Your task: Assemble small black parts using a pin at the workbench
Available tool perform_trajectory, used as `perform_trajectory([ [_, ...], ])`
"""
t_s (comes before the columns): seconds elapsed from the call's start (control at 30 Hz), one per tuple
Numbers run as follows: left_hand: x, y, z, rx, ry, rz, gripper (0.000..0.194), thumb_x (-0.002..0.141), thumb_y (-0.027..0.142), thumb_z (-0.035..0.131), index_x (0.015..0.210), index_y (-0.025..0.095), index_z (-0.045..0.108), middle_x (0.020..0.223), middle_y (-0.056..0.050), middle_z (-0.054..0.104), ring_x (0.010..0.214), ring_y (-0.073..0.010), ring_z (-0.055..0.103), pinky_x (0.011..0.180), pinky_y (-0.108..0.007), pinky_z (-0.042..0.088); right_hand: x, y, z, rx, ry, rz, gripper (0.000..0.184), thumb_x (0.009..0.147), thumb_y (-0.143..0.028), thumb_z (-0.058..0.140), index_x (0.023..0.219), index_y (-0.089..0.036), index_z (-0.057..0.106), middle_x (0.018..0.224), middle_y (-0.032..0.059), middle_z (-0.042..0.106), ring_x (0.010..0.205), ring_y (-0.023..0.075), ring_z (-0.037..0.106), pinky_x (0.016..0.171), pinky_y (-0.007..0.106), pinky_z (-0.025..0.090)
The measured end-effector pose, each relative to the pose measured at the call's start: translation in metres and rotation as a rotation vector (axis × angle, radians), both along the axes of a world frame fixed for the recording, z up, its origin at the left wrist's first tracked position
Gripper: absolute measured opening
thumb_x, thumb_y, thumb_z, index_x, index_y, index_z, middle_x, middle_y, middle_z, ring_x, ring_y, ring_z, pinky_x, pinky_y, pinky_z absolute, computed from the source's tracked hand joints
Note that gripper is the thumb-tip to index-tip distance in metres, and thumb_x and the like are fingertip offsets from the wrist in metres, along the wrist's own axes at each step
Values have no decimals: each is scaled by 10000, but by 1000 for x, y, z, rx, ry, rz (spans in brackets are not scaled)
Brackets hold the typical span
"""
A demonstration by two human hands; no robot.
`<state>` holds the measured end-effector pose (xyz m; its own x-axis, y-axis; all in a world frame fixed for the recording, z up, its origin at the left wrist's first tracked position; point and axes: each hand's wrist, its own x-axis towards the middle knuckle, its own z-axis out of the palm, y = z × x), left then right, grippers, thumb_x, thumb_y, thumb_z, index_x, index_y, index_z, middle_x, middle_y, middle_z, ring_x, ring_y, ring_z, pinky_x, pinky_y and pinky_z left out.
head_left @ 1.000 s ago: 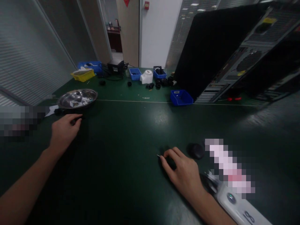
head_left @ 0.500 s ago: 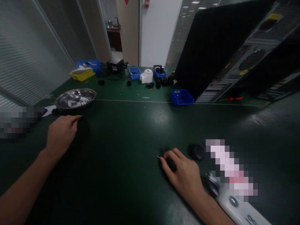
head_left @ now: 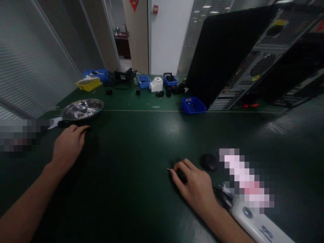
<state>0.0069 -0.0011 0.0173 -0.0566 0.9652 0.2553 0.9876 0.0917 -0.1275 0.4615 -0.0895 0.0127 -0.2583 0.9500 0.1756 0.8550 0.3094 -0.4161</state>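
My left hand point(head_left: 69, 144) is low over the green table, close to the near side of the steel bowl point(head_left: 83, 118). Thumb and forefinger are pinched on a small dark piece point(head_left: 88, 129), too small to make out. At centre right, my right hand point(head_left: 195, 184) rests on the table with its fingers curled. A thin metal tip point(head_left: 168, 169) sticks out from between thumb and forefinger; the rest of it is hidden by the hand. Just beyond the right knuckles lies a round black object point(head_left: 209, 162). White scraps lie in the bowl.
A white device marked 18 point(head_left: 260, 219) lies beside my right forearm. Farther back are a blue bin point(head_left: 193, 106), a white plastic housing point(head_left: 156, 85), a yellow basket point(head_left: 88, 84) and several black parts point(head_left: 174, 89). A tall computer case point(head_left: 233, 77) stands at the right.
The whole view has shifted slightly, with most things appearing a little farther left. Both hands keep their pinches and have hardly moved on the table.
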Motion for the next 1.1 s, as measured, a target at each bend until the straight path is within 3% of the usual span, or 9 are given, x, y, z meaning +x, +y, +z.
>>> perform_trajectory([
  [0.27, 2, -1, 3, 19, -67, -17, 468, 1048, 363, 329, 1308, 104, 619, 1244, -146, 594, 1110, -286, 587, 964, -396, 472, 2, -2, 4, -41, 2, 22, 221, 1032, -374, 497, 932, -247, 648, 944, 5, 658, 719, 146, 649, 635, 279, 406],
  [0.7, 10, -1, 5, -30, 20, -3, 501, 1044, 341, 299, 1369, 88, 584, 1151, -157, 581, 1049, -305, 566, 882, -393, 477, 3, -2, 2, -54, 33, 16, 193, 1028, -370, 507, 933, -256, 630, 940, -10, 639, 747, 156, 644, 650, 286, 375],
  [1.1, 23, 0, 9, -35, 37, 17, 515, 1060, 363, 262, 1293, 43, 592, 1164, -169, 556, 1035, -301, 551, 878, -386, 476, 5, -1, 3, -72, 55, 26, 199, 1030, -378, 499, 954, -254, 634, 945, -7, 630, 727, 158, 636, 636, 293, 369],
])
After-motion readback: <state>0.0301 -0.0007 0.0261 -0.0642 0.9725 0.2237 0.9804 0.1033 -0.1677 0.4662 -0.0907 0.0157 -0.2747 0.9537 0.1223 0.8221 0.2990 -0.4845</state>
